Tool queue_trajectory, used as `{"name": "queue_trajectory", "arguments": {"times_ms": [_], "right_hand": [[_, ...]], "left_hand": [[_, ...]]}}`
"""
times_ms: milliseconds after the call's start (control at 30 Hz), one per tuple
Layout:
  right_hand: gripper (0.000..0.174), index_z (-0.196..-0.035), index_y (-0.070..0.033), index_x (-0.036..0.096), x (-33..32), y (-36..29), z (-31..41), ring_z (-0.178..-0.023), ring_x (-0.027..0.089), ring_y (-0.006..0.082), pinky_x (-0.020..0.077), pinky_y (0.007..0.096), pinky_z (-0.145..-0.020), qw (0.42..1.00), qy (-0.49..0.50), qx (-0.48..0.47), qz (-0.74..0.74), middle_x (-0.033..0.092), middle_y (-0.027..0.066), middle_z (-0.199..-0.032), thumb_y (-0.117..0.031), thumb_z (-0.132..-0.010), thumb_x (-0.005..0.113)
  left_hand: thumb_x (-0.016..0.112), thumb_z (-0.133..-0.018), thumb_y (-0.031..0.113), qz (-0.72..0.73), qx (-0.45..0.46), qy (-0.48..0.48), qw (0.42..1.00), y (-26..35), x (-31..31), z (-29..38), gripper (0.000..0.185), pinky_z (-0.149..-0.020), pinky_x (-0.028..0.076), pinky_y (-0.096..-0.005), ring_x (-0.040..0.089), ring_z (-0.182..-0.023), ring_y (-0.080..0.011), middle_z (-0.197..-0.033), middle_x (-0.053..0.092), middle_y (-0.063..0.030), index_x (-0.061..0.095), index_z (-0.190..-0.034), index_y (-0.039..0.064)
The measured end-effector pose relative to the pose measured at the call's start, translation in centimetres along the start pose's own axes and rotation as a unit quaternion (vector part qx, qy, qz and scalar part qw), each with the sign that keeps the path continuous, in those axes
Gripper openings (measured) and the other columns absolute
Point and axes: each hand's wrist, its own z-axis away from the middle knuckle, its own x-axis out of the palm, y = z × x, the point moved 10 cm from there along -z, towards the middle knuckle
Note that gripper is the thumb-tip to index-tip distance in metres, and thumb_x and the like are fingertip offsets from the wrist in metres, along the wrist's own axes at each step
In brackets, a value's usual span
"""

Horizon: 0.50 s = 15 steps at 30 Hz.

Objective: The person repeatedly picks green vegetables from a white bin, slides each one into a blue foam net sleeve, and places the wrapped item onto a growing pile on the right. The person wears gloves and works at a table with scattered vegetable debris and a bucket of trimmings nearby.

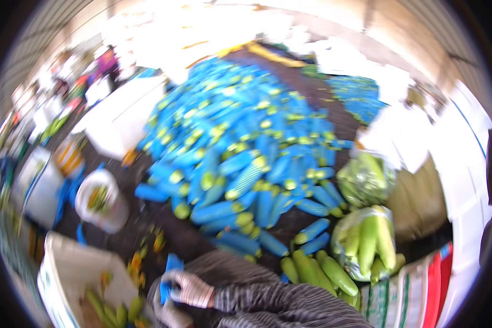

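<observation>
My right hand, in a pale knit glove, pinches a bunched piece of blue foam netting near the bottom of the view. Just below it is my left hand, also gloved and partly cut off by the lower edge. Its fingers meet the lower end of the same netting. To the left of both hands stands a white bin with several small green gourds and yellow blossoms in it. Bare long green gourds lie to the right of my striped sleeve.
A large heap of gourds in blue foam nets spreads ahead. A white bucket with trimmings stands at left. Clear plastic bags of gourds sit at right by a printed carton. White foam boxes line the right side. Much is blurred.
</observation>
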Motion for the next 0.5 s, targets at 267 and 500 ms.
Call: {"name": "queue_trajectory", "arguments": {"times_ms": [267,500], "right_hand": [[0.035,-0.139,-0.003,0.063,5.5,-5.9,3.1,-0.110,0.069,0.0194,0.0547,0.0365,-0.096,0.875,-0.287,0.046,-0.387,0.073,0.0092,-0.124,-0.021,-0.110,0.065],[0.031,-0.135,-0.003,0.065,11.0,2.7,3.8,-0.119,0.070,0.0274,0.0542,0.0388,-0.109,0.920,-0.338,0.072,-0.187,0.072,0.0088,-0.129,-0.018,-0.115,0.047]], "left_hand": [[0.065,-0.099,0.022,0.040,0.087,0.103,0.990,10.1,-0.6,-2.8,0.026,-0.090,0.058,-0.0398,0.067,-0.096,-0.0235,-0.108,0.072,-0.0107,0.073,-0.111,0.000],[0.090,-0.076,-0.003,-0.289,0.159,0.000,0.944,12.0,2.1,6.4,0.031,-0.079,0.062,-0.0328,0.077,-0.091,-0.0264,-0.103,0.077,-0.0112,0.081,-0.103,0.008]]}}
